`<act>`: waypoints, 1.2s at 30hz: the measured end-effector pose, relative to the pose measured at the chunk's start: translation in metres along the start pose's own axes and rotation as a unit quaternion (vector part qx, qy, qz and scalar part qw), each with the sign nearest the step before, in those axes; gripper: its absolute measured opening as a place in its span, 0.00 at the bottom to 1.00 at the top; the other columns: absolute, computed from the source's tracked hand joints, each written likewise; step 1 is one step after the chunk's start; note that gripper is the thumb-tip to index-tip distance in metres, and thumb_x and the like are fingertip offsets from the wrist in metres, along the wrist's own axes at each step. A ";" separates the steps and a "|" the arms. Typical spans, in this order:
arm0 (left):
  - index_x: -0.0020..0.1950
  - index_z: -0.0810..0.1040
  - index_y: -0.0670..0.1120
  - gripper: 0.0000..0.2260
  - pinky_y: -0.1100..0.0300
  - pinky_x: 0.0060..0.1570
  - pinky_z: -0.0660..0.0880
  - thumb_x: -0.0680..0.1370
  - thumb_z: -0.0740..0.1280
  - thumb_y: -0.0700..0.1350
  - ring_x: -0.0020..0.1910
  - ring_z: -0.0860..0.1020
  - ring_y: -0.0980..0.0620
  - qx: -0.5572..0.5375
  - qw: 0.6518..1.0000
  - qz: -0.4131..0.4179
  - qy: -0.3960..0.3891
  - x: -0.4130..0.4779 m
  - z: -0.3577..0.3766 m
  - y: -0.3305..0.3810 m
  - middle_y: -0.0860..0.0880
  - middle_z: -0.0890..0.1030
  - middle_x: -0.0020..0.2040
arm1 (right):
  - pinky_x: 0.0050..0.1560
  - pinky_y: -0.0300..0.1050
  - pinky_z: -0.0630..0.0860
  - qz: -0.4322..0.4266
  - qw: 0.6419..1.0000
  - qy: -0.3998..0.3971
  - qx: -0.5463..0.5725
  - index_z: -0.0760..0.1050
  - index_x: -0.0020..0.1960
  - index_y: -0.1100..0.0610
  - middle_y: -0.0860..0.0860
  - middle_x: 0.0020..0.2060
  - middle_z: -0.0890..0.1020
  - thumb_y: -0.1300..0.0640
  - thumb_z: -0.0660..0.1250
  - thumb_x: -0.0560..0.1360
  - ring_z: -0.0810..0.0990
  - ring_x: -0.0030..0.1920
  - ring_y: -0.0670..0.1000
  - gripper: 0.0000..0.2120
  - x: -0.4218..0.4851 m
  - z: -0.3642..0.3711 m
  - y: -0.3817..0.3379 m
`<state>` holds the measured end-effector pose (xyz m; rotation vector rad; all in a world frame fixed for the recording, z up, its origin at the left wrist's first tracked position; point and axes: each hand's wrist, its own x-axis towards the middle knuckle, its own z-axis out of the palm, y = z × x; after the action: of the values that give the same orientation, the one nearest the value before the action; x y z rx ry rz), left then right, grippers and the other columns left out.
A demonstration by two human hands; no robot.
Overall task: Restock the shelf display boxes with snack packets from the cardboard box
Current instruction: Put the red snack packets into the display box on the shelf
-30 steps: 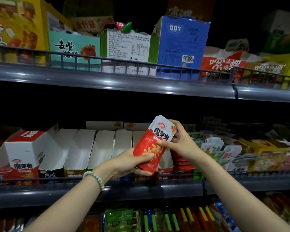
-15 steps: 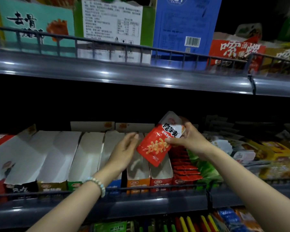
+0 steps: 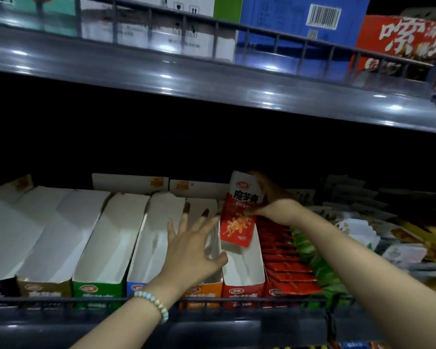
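Our right hand point(image 3: 271, 197) pinches a red-and-white snack packet point(image 3: 237, 222) over a red-fronted cardboard display box point(image 3: 242, 290); our left hand point(image 3: 191, 255) splays empty.

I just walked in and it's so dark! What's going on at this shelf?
A person is restocking snacks. Their right hand holds a red snack packet, its lower end in the red-fronted box. The left hand, fingers spread, lies over the orange-fronted box beside it. Boxes further left look empty.
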<state>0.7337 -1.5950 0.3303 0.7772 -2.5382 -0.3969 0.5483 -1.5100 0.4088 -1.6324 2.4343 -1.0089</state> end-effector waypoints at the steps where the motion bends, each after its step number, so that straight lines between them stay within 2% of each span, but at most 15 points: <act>1: 0.76 0.48 0.63 0.35 0.49 0.70 0.31 0.75 0.63 0.63 0.77 0.42 0.47 0.000 1.000 0.003 0.003 0.000 0.000 0.000 0.54 0.54 0.78 | 0.64 0.40 0.65 0.002 1.000 -0.013 -0.015 0.54 0.76 0.49 0.50 0.71 0.67 0.59 0.75 0.69 0.65 0.71 0.51 0.43 0.004 0.004 -0.001; 9: 0.76 0.46 0.64 0.36 0.51 0.67 0.29 0.75 0.64 0.61 0.77 0.40 0.49 -0.005 1.000 0.011 0.002 0.001 0.002 -0.004 0.56 0.53 0.78 | 0.70 0.49 0.63 -0.002 0.995 -0.067 -0.068 0.52 0.75 0.41 0.49 0.74 0.61 0.55 0.74 0.70 0.60 0.74 0.53 0.42 0.021 0.030 0.008; 11: 0.76 0.46 0.64 0.36 0.52 0.66 0.28 0.75 0.64 0.62 0.77 0.40 0.49 -0.005 1.000 0.014 0.003 0.001 0.003 -0.005 0.56 0.53 0.78 | 0.72 0.53 0.61 -0.019 0.988 -0.061 -0.143 0.53 0.75 0.39 0.49 0.75 0.59 0.53 0.72 0.72 0.57 0.74 0.55 0.40 0.024 0.030 0.008; 13: 0.76 0.46 0.64 0.36 0.52 0.67 0.29 0.74 0.64 0.62 0.77 0.40 0.48 -0.004 1.000 0.016 0.004 0.001 0.004 -0.005 0.56 0.53 0.78 | 0.72 0.53 0.59 -0.035 0.974 -0.057 -0.216 0.53 0.75 0.39 0.50 0.75 0.57 0.51 0.70 0.74 0.55 0.74 0.55 0.36 0.025 0.030 0.006; 16: 0.76 0.48 0.64 0.35 0.50 0.70 0.30 0.74 0.64 0.63 0.77 0.40 0.49 -0.010 1.000 0.014 0.002 0.000 0.004 -0.004 0.55 0.54 0.78 | 0.72 0.51 0.59 -0.037 0.968 -0.050 -0.242 0.53 0.75 0.40 0.51 0.73 0.57 0.51 0.68 0.75 0.56 0.73 0.56 0.35 0.022 0.030 0.005; 20: 0.76 0.49 0.63 0.34 0.49 0.72 0.32 0.74 0.61 0.66 0.77 0.41 0.49 -0.007 1.000 0.011 0.002 -0.002 -0.001 -0.005 0.54 0.55 0.78 | 0.71 0.52 0.63 -0.025 0.981 -0.028 -0.189 0.54 0.76 0.44 0.51 0.73 0.59 0.52 0.67 0.76 0.60 0.73 0.55 0.33 0.014 0.029 0.002; 23: 0.76 0.51 0.62 0.33 0.51 0.73 0.34 0.75 0.59 0.68 0.77 0.41 0.52 -0.023 1.000 0.008 0.000 -0.012 -0.010 -0.004 0.55 0.52 0.78 | 0.72 0.51 0.61 -0.029 0.991 0.015 -0.127 0.55 0.76 0.46 0.51 0.74 0.60 0.52 0.66 0.77 0.58 0.74 0.54 0.32 -0.002 0.021 -0.005; 27: 0.77 0.52 0.60 0.32 0.52 0.75 0.40 0.76 0.59 0.66 0.77 0.43 0.55 -0.032 0.999 -0.011 -0.007 -0.032 -0.027 -0.010 0.56 0.50 0.79 | 0.67 0.39 0.62 -0.030 0.999 0.012 -0.024 0.55 0.76 0.48 0.50 0.74 0.62 0.51 0.66 0.77 0.63 0.72 0.50 0.32 -0.030 0.010 -0.026; 29: 0.76 0.52 0.61 0.33 0.52 0.76 0.44 0.75 0.60 0.66 0.77 0.45 0.54 -0.033 0.999 -0.020 -0.012 -0.047 -0.036 -0.014 0.57 0.51 0.78 | 0.70 0.43 0.63 -0.012 1.000 0.007 -0.026 0.57 0.76 0.51 0.50 0.73 0.64 0.47 0.65 0.77 0.64 0.72 0.50 0.32 -0.046 0.010 -0.036; 31: 0.76 0.53 0.60 0.33 0.52 0.76 0.47 0.75 0.60 0.66 0.77 0.48 0.53 -0.029 0.999 -0.016 -0.007 -0.065 -0.044 -0.017 0.55 0.53 0.78 | 0.73 0.48 0.61 0.003 0.999 -0.004 -0.035 0.55 0.76 0.52 0.51 0.75 0.61 0.46 0.64 0.77 0.60 0.74 0.51 0.33 -0.068 0.011 -0.046; 33: 0.76 0.56 0.58 0.33 0.53 0.75 0.49 0.75 0.60 0.67 0.77 0.49 0.52 -0.029 1.000 -0.008 0.003 -0.086 -0.051 -0.022 0.54 0.56 0.78 | 0.73 0.43 0.56 -0.004 0.999 -0.027 -0.021 0.52 0.77 0.49 0.50 0.76 0.57 0.48 0.64 0.78 0.56 0.76 0.50 0.33 -0.093 0.014 -0.057; 36: 0.76 0.59 0.55 0.32 0.52 0.75 0.50 0.75 0.59 0.66 0.77 0.51 0.51 -0.041 0.999 -0.007 0.006 -0.118 -0.051 -0.030 0.53 0.58 0.77 | 0.68 0.34 0.53 -0.006 0.998 -0.059 -0.005 0.52 0.77 0.50 0.48 0.76 0.58 0.50 0.65 0.77 0.56 0.75 0.48 0.34 -0.133 0.024 -0.067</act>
<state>0.8602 -1.5568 0.3223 0.7652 -2.4899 -0.4979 0.6705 -1.4254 0.3843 -1.6599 2.3597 -0.8769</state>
